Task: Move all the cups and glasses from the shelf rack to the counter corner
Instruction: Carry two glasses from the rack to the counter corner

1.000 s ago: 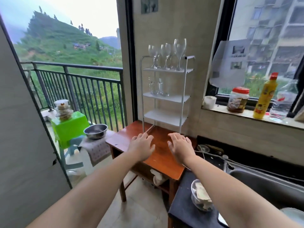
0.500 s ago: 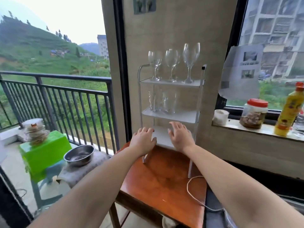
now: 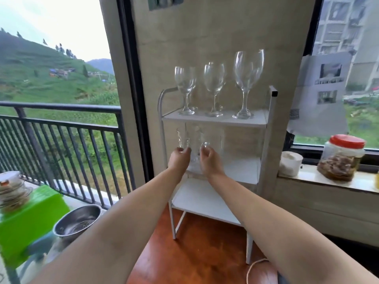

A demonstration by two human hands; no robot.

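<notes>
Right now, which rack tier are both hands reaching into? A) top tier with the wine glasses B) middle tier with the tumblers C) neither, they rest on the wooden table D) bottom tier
B: the left hand and right hand are at the clear tumblers on the middle shelf, below the wine glasses.
</notes>
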